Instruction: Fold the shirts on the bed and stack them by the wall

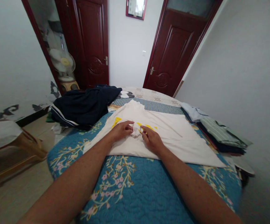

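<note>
A white shirt (172, 129) with a yellow print lies spread across the blue floral cover (139, 183). My left hand (123, 130) rests on the shirt left of its middle, fingers curled around bunched fabric near the print. Just to the right, my right hand (150, 137) pinches the same bunched part of the shirt between thumb and fingers. A small gap separates the two hands. The fingertips partly hide the gathered cloth.
A dark navy garment pile (83, 104) lies at the table's back left. Folded clothes (221, 133) are stacked at the right edge by the wall. A stool (11, 143) stands at the left, with a fan (62, 62) behind. Two dark red doors are beyond.
</note>
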`<state>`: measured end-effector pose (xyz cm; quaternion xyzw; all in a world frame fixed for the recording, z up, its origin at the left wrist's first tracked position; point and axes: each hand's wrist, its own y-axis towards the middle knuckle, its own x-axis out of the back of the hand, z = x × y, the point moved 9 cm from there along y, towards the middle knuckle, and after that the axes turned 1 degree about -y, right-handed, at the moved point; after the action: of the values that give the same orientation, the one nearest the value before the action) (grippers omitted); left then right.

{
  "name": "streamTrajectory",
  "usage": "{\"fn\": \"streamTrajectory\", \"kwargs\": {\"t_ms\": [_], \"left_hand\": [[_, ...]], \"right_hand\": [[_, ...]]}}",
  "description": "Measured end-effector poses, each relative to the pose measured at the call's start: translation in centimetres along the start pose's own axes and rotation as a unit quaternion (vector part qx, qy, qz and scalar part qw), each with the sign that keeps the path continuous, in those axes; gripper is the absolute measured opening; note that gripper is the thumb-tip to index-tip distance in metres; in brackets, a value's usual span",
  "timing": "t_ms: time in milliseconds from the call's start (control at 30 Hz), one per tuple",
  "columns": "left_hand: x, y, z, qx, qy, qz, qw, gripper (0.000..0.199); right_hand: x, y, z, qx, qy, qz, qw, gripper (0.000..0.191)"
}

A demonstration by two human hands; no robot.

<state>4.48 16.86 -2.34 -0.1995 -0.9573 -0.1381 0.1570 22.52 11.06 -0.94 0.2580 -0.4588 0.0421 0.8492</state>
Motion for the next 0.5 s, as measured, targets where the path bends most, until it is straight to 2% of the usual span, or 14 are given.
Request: {"fn": "streamTrajectory", "kwargs": {"t_ms": [167,267,333,500], "left_hand": [[-0.1,0.0,-0.2,-0.012,-0.053,0.028,0.998,0.058],[-0.6,-0.1,-0.4,-0.027,-0.008,0.045,0.999,0.054],[-0.7,-0.2,-0.6,-0.031,0.039,0.034,0.998,0.054],[-0.7,-0.5,-1.3,-0.029,0.062,0.018,0.997,0.060]], "right_hand": [[0.2,-0.1,0.2,-0.002,-0.005,-0.004,1.000,0.048],[0.4,-0.1,0.3,-0.008,-0.005,-0.005,1.000,0.046],[0.6,0.3,0.5,-0.013,-0.013,0.001,1.000,0.046],[0.0,2.6,0.2,-0.017,-0.064,0.084,0.994,0.048]]}}
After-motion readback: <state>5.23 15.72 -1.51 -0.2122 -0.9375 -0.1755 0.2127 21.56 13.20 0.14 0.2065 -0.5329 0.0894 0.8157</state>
